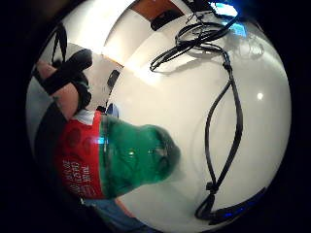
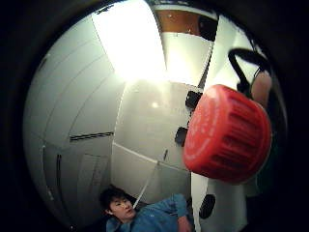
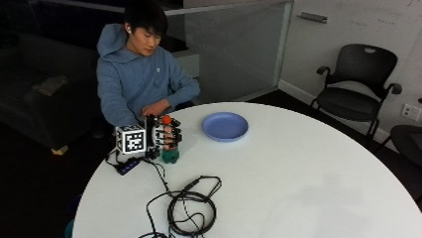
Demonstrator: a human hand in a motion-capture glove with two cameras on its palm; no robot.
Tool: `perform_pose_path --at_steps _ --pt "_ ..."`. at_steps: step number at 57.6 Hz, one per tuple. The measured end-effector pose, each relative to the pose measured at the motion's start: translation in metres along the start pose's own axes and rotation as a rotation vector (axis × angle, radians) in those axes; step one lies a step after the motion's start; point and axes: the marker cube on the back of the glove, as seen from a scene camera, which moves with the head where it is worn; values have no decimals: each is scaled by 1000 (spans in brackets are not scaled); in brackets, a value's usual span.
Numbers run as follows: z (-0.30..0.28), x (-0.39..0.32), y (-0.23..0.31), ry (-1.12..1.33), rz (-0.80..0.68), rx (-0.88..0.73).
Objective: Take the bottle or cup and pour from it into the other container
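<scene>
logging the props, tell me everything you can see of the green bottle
The green bottle looks like translucent plastic, with a red ribbed cap screwed on and a red label with white print. It stands upright on the white table near the person, left of the blue plate, gripped by the gloved right hand.

Overhead light falls evenly on the white table (image 3: pixel 296 168), the brightest thing in the outside view, while the room from 9 to 11 o'clock sinks into near darkness. Shadows are soft and short: a thin one hugs the blue plate (image 3: pixel 225 126) and the coiled cable (image 3: pixel 188 203). Seen from the thumb side, a ceiling panel (image 2: pixel 133 38) burns out to pure white. On the little finger side, small glints sit on the bottle (image 1: pixel 141 155) and a pale hotspot marks the tabletop.
</scene>
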Motion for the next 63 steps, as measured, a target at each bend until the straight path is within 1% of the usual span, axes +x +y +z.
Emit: perform_pose_path --at_steps 12,16,24,30,38,43,54,63 --pt "3 -2 -2 20 -4 49" --pt "5 0 1 38 -32 53" --pt "15 -8 2 54 -10 40" --pt "24 -19 0 139 -59 -19" --pt "41 -46 -6 297 -76 -96" --pt "58 -66 -9 455 -101 -175" --pt "107 -106 -11 791 -182 -400" --pt "153 -131 -11 1070 -204 -547"
